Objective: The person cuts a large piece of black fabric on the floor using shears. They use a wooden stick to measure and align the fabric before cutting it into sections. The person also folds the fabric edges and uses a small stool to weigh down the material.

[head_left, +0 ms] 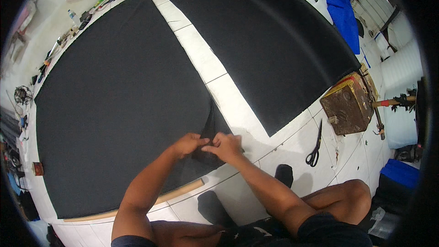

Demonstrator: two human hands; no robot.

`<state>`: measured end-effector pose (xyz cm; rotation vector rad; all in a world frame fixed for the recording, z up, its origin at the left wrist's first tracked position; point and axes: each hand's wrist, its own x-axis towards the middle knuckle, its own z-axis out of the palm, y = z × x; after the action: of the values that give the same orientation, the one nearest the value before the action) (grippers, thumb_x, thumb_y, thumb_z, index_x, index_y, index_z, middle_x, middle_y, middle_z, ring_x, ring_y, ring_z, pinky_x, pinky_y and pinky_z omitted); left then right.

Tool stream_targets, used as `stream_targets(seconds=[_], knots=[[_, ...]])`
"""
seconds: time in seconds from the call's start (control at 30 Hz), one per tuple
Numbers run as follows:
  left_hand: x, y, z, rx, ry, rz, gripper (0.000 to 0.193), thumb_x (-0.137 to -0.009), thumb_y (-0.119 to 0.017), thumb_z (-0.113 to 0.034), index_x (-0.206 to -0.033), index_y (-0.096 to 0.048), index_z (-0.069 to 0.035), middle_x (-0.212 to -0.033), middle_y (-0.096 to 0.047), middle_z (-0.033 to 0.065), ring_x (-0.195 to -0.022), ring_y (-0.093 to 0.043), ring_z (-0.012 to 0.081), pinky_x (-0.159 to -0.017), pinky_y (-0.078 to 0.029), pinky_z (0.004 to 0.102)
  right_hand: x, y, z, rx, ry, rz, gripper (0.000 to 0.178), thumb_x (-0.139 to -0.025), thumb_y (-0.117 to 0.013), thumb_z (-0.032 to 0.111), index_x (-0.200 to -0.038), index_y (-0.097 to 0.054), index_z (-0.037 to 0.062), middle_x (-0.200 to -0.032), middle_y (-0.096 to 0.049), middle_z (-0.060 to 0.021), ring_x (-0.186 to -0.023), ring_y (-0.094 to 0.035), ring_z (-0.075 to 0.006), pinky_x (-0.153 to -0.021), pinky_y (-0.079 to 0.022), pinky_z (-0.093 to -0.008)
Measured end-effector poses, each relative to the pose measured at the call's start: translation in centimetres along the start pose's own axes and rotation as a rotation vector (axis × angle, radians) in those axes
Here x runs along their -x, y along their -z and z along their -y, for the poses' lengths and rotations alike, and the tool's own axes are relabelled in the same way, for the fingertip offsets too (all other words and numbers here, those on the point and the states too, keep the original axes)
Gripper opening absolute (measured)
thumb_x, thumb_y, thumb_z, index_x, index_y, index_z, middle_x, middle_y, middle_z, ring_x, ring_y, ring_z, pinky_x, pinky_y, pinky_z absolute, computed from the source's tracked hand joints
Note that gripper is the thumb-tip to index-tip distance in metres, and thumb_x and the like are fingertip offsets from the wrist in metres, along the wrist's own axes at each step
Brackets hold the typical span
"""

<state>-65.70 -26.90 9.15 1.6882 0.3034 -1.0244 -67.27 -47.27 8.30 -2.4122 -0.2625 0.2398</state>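
Note:
A large sheet of black fabric point(119, 87) lies spread over the tiled floor, its near right corner raised and folded up. My left hand point(189, 144) pinches that lifted part between thumb and fingers. Close beside it, my right hand point(225, 146) is closed on the same fabric near its right edge, the fingertips almost meeting the left thumb. How the cloth is folded between the fingers is partly hidden by the hands.
A second black sheet point(265, 50) lies to the right, across a strip of white tiles. Black-handled scissors point(314, 148) rest on the floor near a brown box-shaped block point(346, 105). A wooden stick point(183, 191) lies along the near edge; blue material point(336, 13) is at the far right.

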Motion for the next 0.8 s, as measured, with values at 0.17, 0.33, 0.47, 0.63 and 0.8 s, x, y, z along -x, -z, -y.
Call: stream_targets(seconds=[0.17,0.33,0.47,0.63,0.8], knots=[[-1.1,0.1,1.7,0.034,-0.008,-0.034,0.032,-0.094,-0.067,-0.038,-0.098,-0.07,-0.006,-0.087,-0.067,0.0015,-0.07,-0.055,0.011,-0.062,-0.043,0.0284,0.0,-1.4,-2.0,-0.251,-0.163,0.156,0.038,-0.086,-0.074,0.042,-0.08,-0.072,0.0047,-0.071,-0.069,-0.0108,-0.072,-0.066,-0.0235,-0.074,-0.045,-0.0412],[-0.9,0.0,1.3,0.063,0.02,-0.072,0.038,-0.093,-0.067,-0.036,-0.096,-0.068,0.001,-0.085,-0.066,0.0069,-0.075,-0.056,0.0154,-0.068,-0.044,0.0336,-1.3,0.3,-4.6,-0.377,-0.219,0.227,0.042,-0.09,-0.069,0.043,-0.092,-0.072,0.0016,-0.083,-0.071,-0.0124,-0.082,-0.067,-0.0315,-0.076,-0.051,-0.0425],[-2.3,0.4,3.5,0.039,0.02,-0.155,0.035,-0.093,-0.068,-0.035,-0.094,-0.067,0.0,-0.082,-0.064,0.0046,-0.069,-0.053,0.0136,-0.063,-0.042,0.0324,-1.0,0.5,-1.6,-0.117,-0.033,-0.254,0.046,-0.084,-0.075,0.048,-0.096,-0.069,0.0043,-0.091,-0.068,-0.0104,-0.087,-0.065,-0.0291,-0.079,-0.046,-0.0436],[-0.9,0.5,1.6,0.022,-0.064,-0.004,0.033,-0.093,-0.068,-0.04,-0.086,-0.066,-0.007,-0.071,-0.052,-0.0043,-0.063,-0.048,0.0098,-0.054,-0.037,0.0293,0.0,-1.1,-0.6,-0.05,0.023,0.113,0.038,-0.079,-0.08,0.044,-0.084,-0.07,0.0071,-0.075,-0.069,-0.0057,-0.076,-0.066,-0.0243,-0.08,-0.044,-0.0417],[0.6,0.3,0.8,0.054,0.005,-0.057,0.033,-0.096,-0.064,-0.033,-0.095,-0.07,-0.001,-0.087,-0.068,0.0052,-0.077,-0.059,0.0148,-0.07,-0.046,0.0311,-0.8,-0.6,-1.9,-0.329,-0.216,0.364,0.039,-0.089,-0.071,0.042,-0.081,-0.072,0.0037,-0.068,-0.066,-0.0097,-0.063,-0.061,-0.0224,-0.064,-0.045,-0.0396]])
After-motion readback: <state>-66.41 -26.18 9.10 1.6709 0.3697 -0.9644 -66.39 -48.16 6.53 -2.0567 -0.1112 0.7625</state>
